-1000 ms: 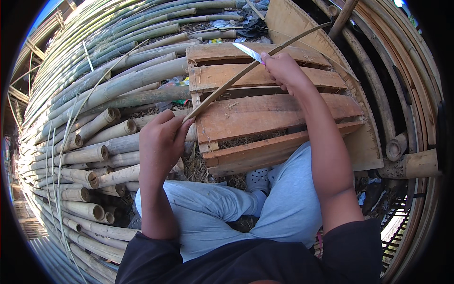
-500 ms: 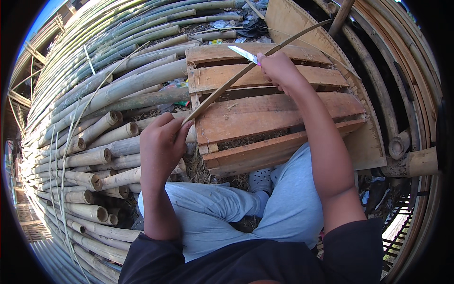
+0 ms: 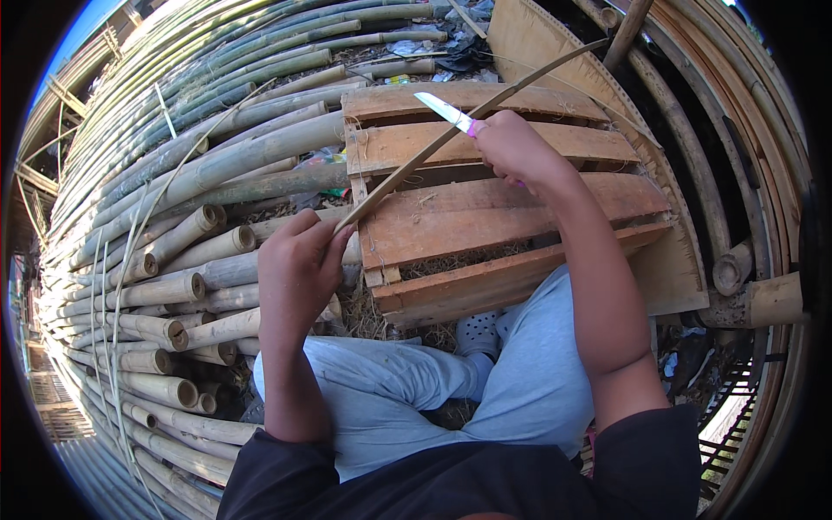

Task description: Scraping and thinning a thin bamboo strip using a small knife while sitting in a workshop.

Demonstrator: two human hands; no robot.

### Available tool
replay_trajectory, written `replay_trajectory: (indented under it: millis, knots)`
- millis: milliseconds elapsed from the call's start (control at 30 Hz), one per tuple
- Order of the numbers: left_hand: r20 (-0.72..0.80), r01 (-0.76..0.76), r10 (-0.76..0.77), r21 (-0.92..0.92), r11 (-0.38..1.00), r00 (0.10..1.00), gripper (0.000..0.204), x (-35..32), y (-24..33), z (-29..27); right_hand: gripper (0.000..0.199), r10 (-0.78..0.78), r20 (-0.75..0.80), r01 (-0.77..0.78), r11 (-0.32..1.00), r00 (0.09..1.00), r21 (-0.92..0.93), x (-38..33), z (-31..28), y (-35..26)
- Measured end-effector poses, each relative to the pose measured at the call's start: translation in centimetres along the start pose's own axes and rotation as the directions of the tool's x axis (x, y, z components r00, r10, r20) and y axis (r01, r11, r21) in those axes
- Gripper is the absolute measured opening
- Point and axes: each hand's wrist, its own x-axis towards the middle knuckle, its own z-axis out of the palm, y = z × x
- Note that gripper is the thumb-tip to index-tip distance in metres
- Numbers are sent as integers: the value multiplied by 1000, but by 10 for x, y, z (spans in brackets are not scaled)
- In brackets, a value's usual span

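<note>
My left hand (image 3: 299, 264) grips the near end of a long thin bamboo strip (image 3: 407, 170), which runs up and to the right across a wooden pallet (image 3: 485, 217). My right hand (image 3: 518, 149) holds a knife with a pink handle; its blade (image 3: 442, 109) points up and left and lies against the strip. The strip's far end reaches past the pallet at the upper right. I sit with my legs in light blue trousers (image 3: 407, 390) folded below the pallet.
A big stack of cut bamboo poles (image 3: 173, 260) fills the left side, with thin split strips (image 3: 130, 251) lying over it. Curved bamboo slats (image 3: 737, 113) and a pole stub (image 3: 763, 299) stand at the right. Dry shavings lie under the pallet.
My right hand and the knife have shifted slightly along the strip. My left hand keeps its hold in about the same place.
</note>
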Motion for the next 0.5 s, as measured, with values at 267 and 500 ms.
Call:
replay_trajectory:
  millis: [267,500]
  knots:
    - [4,-14,13,21,1000,1000,10,1,0,1,40,-67,-31,61,983,997,-171,26,-5,13]
    - [-30,-46,47,26,999,998,10,0,0,2,34,-154,-114,141,984,982,-109,1,9,-6]
